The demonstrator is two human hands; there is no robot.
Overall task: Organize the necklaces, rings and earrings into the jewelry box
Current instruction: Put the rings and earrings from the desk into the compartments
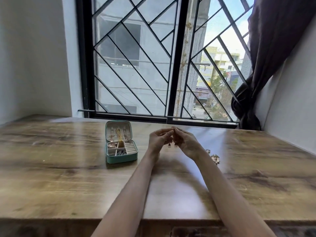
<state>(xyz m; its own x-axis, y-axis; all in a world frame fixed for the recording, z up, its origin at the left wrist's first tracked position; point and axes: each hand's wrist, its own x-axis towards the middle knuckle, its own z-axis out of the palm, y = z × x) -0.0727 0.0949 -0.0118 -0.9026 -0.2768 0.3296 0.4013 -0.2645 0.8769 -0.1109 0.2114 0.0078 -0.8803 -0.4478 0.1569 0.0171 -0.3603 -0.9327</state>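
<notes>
Both hands, left (158, 140) and right (184, 142), pinch small earrings (172, 145) above mid-table, right of the open box (121, 149). Loose jewelry (214, 157) lies just right of the right wrist. The wood table (51, 168) has bare room all round, window (153, 57) behind.

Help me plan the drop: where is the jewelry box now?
In the head view the open jewelry box sits on the wooden table, just left of the raised left hand.
</notes>
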